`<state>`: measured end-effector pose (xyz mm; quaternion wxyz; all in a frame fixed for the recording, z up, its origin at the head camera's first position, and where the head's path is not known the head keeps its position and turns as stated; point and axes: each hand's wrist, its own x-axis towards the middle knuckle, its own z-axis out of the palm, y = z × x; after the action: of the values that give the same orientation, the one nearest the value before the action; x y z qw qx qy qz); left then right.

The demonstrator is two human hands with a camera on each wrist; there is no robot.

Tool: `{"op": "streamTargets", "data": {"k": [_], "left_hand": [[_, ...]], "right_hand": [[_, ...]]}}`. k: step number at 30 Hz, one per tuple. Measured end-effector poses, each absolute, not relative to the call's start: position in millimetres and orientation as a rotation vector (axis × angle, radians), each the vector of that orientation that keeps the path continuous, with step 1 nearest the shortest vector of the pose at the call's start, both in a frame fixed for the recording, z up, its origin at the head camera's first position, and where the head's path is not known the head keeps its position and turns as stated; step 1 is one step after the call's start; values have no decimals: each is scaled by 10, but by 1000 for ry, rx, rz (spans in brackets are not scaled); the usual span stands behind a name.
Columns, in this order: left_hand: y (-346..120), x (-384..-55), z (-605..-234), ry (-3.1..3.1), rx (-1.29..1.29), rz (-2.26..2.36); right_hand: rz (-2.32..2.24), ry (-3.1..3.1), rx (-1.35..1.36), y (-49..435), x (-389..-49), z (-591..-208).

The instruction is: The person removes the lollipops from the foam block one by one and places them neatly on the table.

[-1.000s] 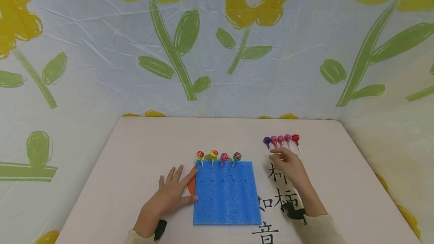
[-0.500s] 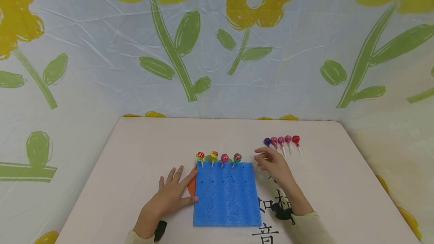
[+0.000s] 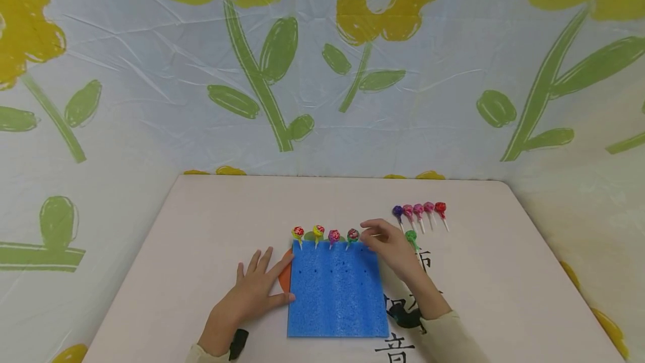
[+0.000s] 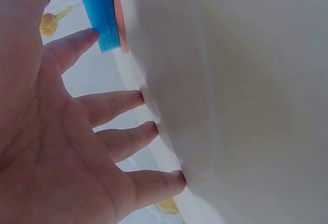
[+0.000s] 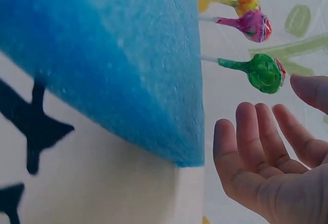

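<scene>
A blue foam block (image 3: 335,296) with small dark holes in its top lies on the table. Four or so is not needed: several lollipops stand along its far edge, among them a yellow one (image 3: 318,231), a purple one (image 3: 334,236) and a green one (image 5: 264,74). My left hand (image 3: 249,293) is spread flat at the block's left side, index finger and thumb touching its edge. Beside the green lollipop, at the block's far right corner, hovers my right hand (image 3: 390,248). Its fingers are loosely bent and hold nothing; the thumb tip is close to the candy.
Right of the block, several pink, red and dark blue lollipops (image 3: 418,210) lie in a row on the table (image 3: 504,273). Nearer, another green lollipop (image 3: 411,237) lies alone. An orange piece (image 3: 285,273) shows at the block's left edge. Black characters mark the tabletop.
My right hand has moved left from the lollipop row to the block's far right corner, uncovering the lone green lollipop on the table. The left hand has stayed in place.
</scene>
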<state>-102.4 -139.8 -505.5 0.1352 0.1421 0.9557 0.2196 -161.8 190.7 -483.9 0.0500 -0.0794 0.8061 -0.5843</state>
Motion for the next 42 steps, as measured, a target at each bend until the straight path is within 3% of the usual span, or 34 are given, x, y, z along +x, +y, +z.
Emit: {"op": "streamTargets", "data": {"k": [42], "left_hand": [[-1412, -1052, -5092, 2765, 413, 638]], "right_hand": [[-1832, 2393, -326, 1841, -1621, -4857]]}}
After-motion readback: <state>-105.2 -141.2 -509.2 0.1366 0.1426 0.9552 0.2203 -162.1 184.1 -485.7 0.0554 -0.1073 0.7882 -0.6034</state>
